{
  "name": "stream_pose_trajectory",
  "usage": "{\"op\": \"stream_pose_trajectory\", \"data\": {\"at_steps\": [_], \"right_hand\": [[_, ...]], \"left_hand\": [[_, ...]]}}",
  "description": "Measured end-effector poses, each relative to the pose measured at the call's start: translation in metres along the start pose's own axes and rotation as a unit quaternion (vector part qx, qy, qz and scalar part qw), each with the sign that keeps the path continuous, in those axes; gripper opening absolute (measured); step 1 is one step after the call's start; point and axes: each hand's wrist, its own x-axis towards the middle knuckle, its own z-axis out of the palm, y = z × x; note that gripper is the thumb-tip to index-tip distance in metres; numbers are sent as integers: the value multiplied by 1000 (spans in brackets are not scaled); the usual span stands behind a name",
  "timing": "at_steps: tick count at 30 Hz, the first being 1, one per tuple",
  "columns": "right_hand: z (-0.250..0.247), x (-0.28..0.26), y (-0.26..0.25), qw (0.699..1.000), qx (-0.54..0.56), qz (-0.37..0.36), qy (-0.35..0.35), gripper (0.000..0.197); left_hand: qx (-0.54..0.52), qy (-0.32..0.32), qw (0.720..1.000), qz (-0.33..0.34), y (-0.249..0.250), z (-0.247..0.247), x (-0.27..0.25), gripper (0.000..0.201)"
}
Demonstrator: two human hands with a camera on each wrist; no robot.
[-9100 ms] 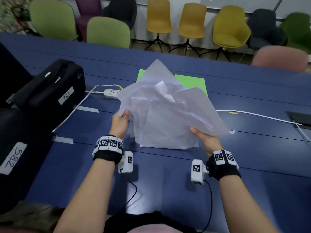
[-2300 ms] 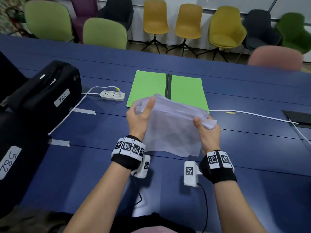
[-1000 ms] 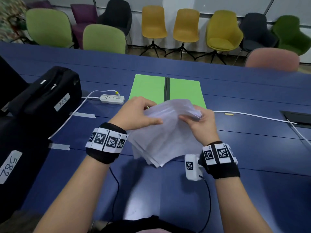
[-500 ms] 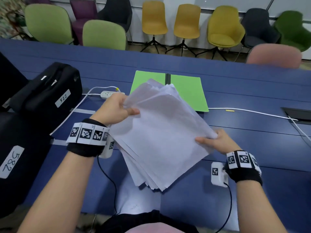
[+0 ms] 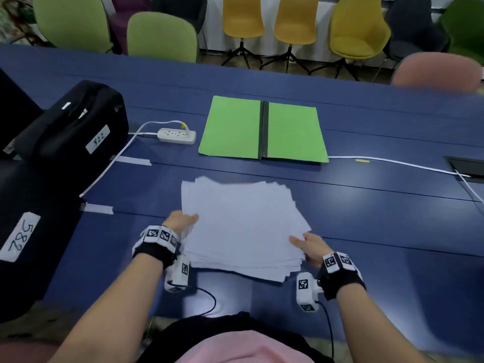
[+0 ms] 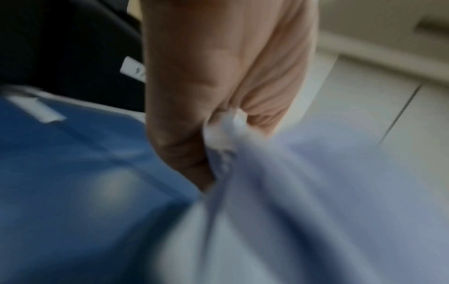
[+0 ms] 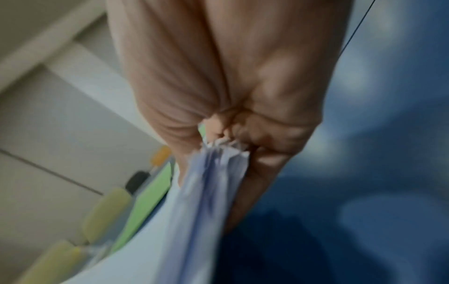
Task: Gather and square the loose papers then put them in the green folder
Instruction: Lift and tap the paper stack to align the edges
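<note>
Each pinching a near side edge of the roughly squared stack of white paper sheets (image 5: 242, 221), the left hand (image 5: 180, 221) and right hand (image 5: 310, 247) hold it level, probably to carry it to the open green card folder (image 5: 263, 129) lying farther off.

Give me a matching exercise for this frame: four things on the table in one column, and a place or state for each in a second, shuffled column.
Things:
1. stack of papers
2. green folder
3. power strip
4. black case marked 522

Places or states:
A. lies open and flat, with a dark spine down the middle
B. at the far left of the table, beyond the taped cable
C. gripped at its sides by the left hand and the right hand
D. just left of the folder, with a white cable plugged in

Pairs: 1-C, 2-A, 3-D, 4-B
</note>
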Motion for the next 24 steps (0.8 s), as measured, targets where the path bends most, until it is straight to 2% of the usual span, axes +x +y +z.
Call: {"op": "stream_pose_trajectory", "data": {"at_steps": [1, 3, 4, 5, 7, 9, 11, 14, 15, 16, 18, 20, 22, 24], "right_hand": [[2, 0, 6, 999, -44, 24, -10, 20], [6, -3, 18, 996, -57, 58, -44, 20], [6, -5, 23, 994, -33, 68, -82, 32], [6, -6, 28, 989, -10, 77, -124, 55], [7, -2, 37, 982, 2, 99, -159, 100], [10, -2, 40, 983, -46, 96, -150, 117], [12, -8, 35, 984, -81, 87, -136, 116], [15, -7, 33, 985, -123, 51, -112, 115], [15, -3, 35, 985, -143, 38, -89, 117], [15, -1, 37, 988, -144, 24, -59, 117], [16, 0, 41, 997, -78, 29, -1, 117], [18, 0, 43, 998, -46, 41, -2, 117], [19, -5, 38, 998, -48, 32, -30, 120], [19, -2, 37, 997, -73, 34, -10, 124]], "left_hand": [[57, 6, 998, -28, -16, 7, 2, 41], [48, 9, 996, -75, -41, 16, 2, 41], [31, 14, 996, -83, -50, 20, 3, 40], [14, 18, 996, -86, -55, 21, 4, 40], [-11, 34, 996, -83, -60, 22, 5, 37], [-35, 52, 995, -76, -60, 22, 8, 37], [-55, 62, 995, -63, -63, 23, 13, 34], [-83, 100, 991, -26, -69, 23, 20, 8], [-85, 114, 990, -23, -71, 23, 22, 7], [-87, 122, 988, -27, -74, 24, 25, 10], [-101, 131, 985, -43, -79, 25, 28, 17], [-121, 141, 981, -58, -81, 29, 31, 27], [-130, 150, 978, -68, -80, 32, 34, 32], [-135, 163, 975, -70, -81, 34, 37, 35]]}}
